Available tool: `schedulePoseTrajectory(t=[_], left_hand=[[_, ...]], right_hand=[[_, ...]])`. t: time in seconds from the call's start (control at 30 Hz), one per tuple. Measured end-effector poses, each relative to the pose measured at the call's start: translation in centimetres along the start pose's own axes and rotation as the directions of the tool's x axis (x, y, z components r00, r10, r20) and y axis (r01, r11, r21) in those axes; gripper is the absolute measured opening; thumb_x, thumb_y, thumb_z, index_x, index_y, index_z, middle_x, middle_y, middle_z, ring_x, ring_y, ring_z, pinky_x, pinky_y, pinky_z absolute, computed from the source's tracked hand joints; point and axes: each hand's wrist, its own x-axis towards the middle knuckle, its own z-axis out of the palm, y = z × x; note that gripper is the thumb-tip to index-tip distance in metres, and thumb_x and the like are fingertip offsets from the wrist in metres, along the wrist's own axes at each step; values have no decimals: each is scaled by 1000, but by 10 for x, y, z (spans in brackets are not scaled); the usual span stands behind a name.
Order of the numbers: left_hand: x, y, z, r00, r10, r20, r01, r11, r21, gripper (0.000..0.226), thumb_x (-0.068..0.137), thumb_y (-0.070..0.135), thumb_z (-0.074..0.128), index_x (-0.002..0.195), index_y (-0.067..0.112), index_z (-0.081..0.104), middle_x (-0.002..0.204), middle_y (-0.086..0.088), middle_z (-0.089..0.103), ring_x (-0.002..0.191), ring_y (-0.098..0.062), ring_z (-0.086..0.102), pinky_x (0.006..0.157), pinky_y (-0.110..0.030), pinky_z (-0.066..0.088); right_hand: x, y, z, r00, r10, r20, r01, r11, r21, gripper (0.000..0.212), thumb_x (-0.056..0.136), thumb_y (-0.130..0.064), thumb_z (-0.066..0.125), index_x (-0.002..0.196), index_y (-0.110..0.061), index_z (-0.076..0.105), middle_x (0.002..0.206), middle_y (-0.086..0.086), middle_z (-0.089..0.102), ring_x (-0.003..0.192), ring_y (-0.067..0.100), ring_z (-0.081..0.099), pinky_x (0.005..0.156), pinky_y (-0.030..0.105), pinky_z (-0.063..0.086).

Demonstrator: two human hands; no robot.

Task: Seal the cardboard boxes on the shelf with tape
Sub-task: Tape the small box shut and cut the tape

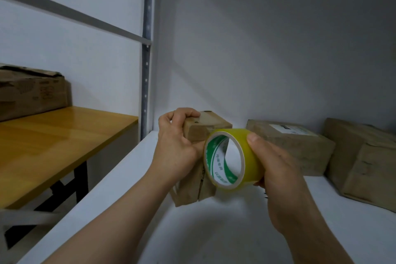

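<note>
Left hand (pixel 175 143) grips the small cardboard box (pixel 209 124): fingers curled over its top far edge, palm against its left side. The box is upright on the white shelf (pixel 192 231), left of centre, with a seam running down its near face.

Right hand (pixel 278 167) holds the tape roll (pixel 251 159), thumb on top of the yellow band and fingers wrapped underneath. The roll has a white and green core with its open side facing left, and sits just in front of the box's right near edge. Can't tell whether it actually touches, or whether any tape is stuck down.

Two more cardboard boxes lie on the same shelf to the right. The labelled box (pixel 289 146) is near the small one, and the big creased box (pixel 364 165) is at the far right, touching or nearly touching it.

Left of the shelf's metal post (pixel 146 49) is a wooden table (pixel 53 146) with a printed carton (pixel 32 94) at its far end.
</note>
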Motion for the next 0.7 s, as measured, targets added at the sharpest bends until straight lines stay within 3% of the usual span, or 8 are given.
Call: schedulePoseTrajectory(t=[0.2, 0.3, 0.4, 0.5, 0.57, 0.63, 0.7], left_hand=[[2, 3, -5, 994, -26, 106, 25, 1000, 9, 68, 64, 44, 89, 108, 59, 39, 129, 8, 38, 104, 0, 48, 83, -17, 42], [4, 1, -8, 986, -39, 165, 43, 999, -20, 76, 52, 57, 86, 110, 61, 37, 133, 4, 41, 111, -12, 54, 91, -30, 53], [6, -1, -11, 974, -58, 219, 71, 996, -52, 80, 46, 62, 81, 113, 60, 37, 133, 2, 43, 113, -19, 57, 95, -42, 55], [7, 1, -15, 971, -70, 227, 90, 993, -80, 80, 47, 58, 82, 116, 55, 41, 129, -1, 51, 108, -19, 62, 91, -40, 58], [7, 2, -18, 981, -93, 167, 110, 989, -94, 76, 47, 54, 83, 113, 52, 45, 120, 1, 58, 99, -16, 66, 83, -35, 60], [8, 3, -22, 982, -150, 115, 172, 961, -218, 72, 49, 44, 84, 113, 36, 51, 104, -1, 65, 86, -19, 67, 68, -35, 59], [11, 1, -24, 964, -216, 154, 258, 899, -355, 72, 56, 33, 84, 114, 7, 50, 94, -14, 65, 74, -28, 65, 54, -37, 55]], right_hand=[[1, 7, -2, 1000, 17, 9, -17, 1000, -14, 32, 79, -57, 51, 80, -36, 76, 87, 6, 73, 72, 12, 66, 72, 38, 52], [1, 9, -3, 999, 16, 33, -15, 1000, -9, 36, 82, -64, 59, 84, -31, 74, 84, 5, 73, 73, 13, 67, 74, 39, 53], [1, 12, -5, 998, 34, 52, -33, 999, -10, 45, 75, -66, 51, 87, -30, 74, 85, 4, 73, 75, 13, 68, 77, 39, 55], [1, 16, -6, 994, 26, 109, -30, 999, 41, 45, 81, -65, 57, 95, -27, 77, 94, 5, 75, 89, 22, 71, 87, 47, 56], [1, 19, -7, 983, -55, 175, 34, 992, 123, 47, 85, -61, 61, 101, -20, 76, 98, 8, 74, 94, 25, 69, 89, 45, 53], [-1, 18, -5, 949, -182, 257, 109, 955, 276, 47, 85, -55, 68, 110, -15, 73, 107, 14, 72, 101, 28, 68, 90, 40, 53], [-3, 12, 2, 903, -285, 322, 130, 895, 427, 49, 86, -40, 73, 124, -10, 65, 118, 17, 69, 110, 28, 66, 92, 35, 53]])
